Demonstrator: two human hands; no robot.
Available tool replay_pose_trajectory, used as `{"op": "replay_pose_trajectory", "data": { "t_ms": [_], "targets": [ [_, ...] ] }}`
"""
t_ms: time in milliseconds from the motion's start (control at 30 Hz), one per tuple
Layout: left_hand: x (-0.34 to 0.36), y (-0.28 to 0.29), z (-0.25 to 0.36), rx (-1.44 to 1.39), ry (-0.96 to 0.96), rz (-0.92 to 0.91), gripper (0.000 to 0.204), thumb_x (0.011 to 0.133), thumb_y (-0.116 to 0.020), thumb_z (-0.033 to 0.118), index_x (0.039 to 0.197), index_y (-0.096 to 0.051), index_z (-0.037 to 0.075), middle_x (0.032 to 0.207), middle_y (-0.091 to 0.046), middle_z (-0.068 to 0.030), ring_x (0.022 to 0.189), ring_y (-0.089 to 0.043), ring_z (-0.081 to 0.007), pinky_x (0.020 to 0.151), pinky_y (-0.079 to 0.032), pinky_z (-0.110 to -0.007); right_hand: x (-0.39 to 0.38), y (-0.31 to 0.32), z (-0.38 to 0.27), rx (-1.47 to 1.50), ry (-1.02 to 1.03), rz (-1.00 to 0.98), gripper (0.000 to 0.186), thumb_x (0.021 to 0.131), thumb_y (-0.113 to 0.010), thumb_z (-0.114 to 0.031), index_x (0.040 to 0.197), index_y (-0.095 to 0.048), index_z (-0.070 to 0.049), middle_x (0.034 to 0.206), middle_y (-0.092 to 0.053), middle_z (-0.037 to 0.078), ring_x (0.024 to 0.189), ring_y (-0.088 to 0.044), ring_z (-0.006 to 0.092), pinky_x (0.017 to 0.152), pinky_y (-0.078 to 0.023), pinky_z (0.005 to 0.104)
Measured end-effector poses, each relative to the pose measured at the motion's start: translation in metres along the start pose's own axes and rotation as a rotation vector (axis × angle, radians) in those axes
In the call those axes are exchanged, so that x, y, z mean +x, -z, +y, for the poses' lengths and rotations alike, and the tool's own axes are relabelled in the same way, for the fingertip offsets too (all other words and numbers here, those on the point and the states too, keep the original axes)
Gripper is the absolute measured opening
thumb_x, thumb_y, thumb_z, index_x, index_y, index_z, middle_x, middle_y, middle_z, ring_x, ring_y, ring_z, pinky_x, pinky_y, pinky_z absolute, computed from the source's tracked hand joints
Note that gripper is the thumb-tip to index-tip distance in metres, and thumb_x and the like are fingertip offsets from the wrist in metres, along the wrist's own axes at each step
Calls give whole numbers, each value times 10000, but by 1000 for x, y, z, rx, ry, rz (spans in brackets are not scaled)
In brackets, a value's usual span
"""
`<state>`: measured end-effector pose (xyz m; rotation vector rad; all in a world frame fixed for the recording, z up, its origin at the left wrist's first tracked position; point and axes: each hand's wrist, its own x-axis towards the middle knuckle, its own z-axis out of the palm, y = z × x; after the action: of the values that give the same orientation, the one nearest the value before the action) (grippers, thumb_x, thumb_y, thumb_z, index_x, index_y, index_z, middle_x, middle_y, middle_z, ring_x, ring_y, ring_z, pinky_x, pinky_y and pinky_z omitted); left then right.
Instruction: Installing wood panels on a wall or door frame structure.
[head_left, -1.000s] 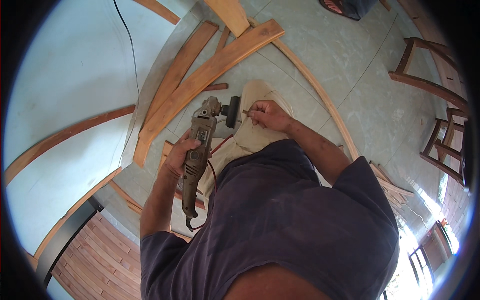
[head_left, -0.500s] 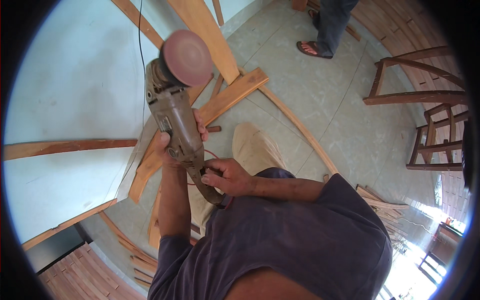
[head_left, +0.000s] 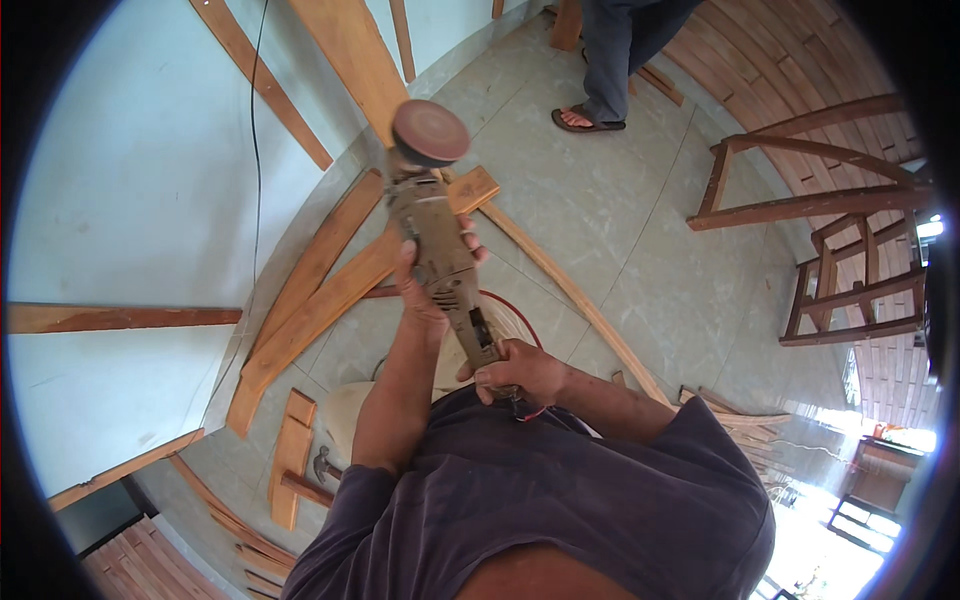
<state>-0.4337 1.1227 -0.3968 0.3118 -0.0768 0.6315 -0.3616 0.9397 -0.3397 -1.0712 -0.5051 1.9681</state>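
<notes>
An angle grinder with a round reddish-brown sanding disc is held up in front of me, its disc end pointing away. My left hand wraps round the body from below, with fingertips showing on the right side. Round the rear handle my right hand is closed. A red cord curves beside the tool. Beyond and beneath the grinder, wooden boards lie across one another on the tiled floor, and a long plank runs toward the white wall.
A hammer lies by short wood pieces at lower left. A thin wood strip crosses the floor. Another person's sandalled foot stands at the far side. Dark wooden frames are at right; a black cable hangs at left.
The grinder has shifted right and turned, so its disc now shows more edge-on. Both hands moved right with it. The hammer and short wood pieces have come into sight.
</notes>
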Motion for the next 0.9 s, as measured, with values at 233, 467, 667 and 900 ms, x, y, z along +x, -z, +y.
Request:
{"op": "replay_pose_trajectory", "data": {
  "t_ms": [233, 467, 667, 900],
  "targets": [
    [13, 35, -53, 568, 571, 598, 443, 995, -515, 422, 1186, -552, 24, 1153, -626, -180, 1081, -617, -275, 881, -524, -393, 0, 104, 45, -47, -127, 650, 244, 836, -700, -256, 918, -648, -33, 738, -644, 44, 638, -575, 119, 540, -408, 259],
    [-106, 48, 38, 678, 464, 720, 270, 988, -567, 301, 1076, -551, 46, 1085, -645, -117, 984, -657, -241, 837, -540, -399, 27, 216, 111, 370, -65, 789, 227, 856, -691, -283, 908, -639, -69, 665, -614, 14, 446, -421, 78, 393, -281, 239],
    [-203, 87, 89, 693, 490, 1203, 316, 957, -594, 335, 1087, -558, 49, 1116, -621, -129, 1000, -628, -228, 824, -539, -379, 53, 268, 164, 344, 9, 970, 207, 880, -680, -296, 898, -613, -101, 687, -602, 10, 434, -386, 59, 373, -244, 207],
    [-215, 158, 93, 579, 546, 1568, 502, 971, -585, 356, 1309, -466, 5, 1244, -507, -192, 1141, -532, -312, 927, -502, -475, 68, 274, 165, 21, -288, 1012, 299, 867, -691, -412, 824, -623, -124, 664, -590, 4, 453, -433, 77, 380, -316, 249]
  ]
}}
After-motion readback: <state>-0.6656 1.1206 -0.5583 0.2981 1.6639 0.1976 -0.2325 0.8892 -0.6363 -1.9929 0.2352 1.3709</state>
